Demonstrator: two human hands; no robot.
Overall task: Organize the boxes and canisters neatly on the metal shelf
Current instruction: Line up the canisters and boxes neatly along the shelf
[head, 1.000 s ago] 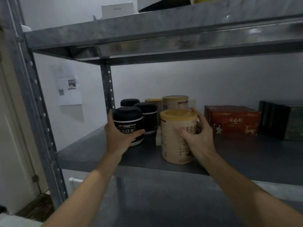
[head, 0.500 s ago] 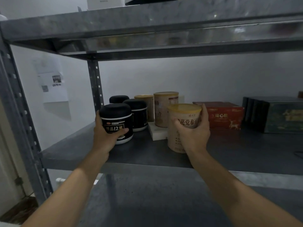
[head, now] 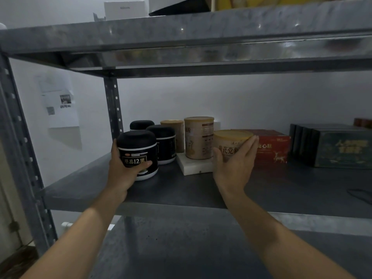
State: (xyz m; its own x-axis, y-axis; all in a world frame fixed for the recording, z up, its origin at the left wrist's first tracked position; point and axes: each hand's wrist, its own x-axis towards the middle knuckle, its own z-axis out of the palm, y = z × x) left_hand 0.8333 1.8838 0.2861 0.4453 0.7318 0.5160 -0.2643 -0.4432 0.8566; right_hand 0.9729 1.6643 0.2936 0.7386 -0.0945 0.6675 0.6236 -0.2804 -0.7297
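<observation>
Metal shelf (head: 201,33) fills your view. All task items sit on its middle board (head: 281,190).

Far right on that board is a row of dark green boxes (head: 342,150), standing side by side toward the back. Just left of them is a red box (head: 271,150), printed face toward you. Left of that, a white slab (head: 193,167) lies flat on the board with a tall tan canister (head: 198,137) upright on top. A rear tan canister (head: 173,133) stands behind and left of the tall one, partly hidden.

The front tan canister (head: 231,140) has a yellow lid and is upright between the white slab and the red box, close to both. Its base is hidden behind your right grip (head: 235,168), so I can't tell if it's down on the board or lifted. That grip is clamped on it, thumb on the left front and fingers up the right side.

The black canisters are at the left end, near the rear post (head: 113,105). The front black canister (head: 138,150) is upright with its white base ring on the board. Two more black canisters (head: 165,143) stand behind it. Your left grip (head: 122,168) is wrapped round the front one, thumb across the label and fingers round the left side.

On the top board there's a white box (head: 124,9). On the wall to the left there's a paper sheet (head: 60,105). A thin dark item (head: 360,195) lies at the right edge of the middle board, too dim to identify.
</observation>
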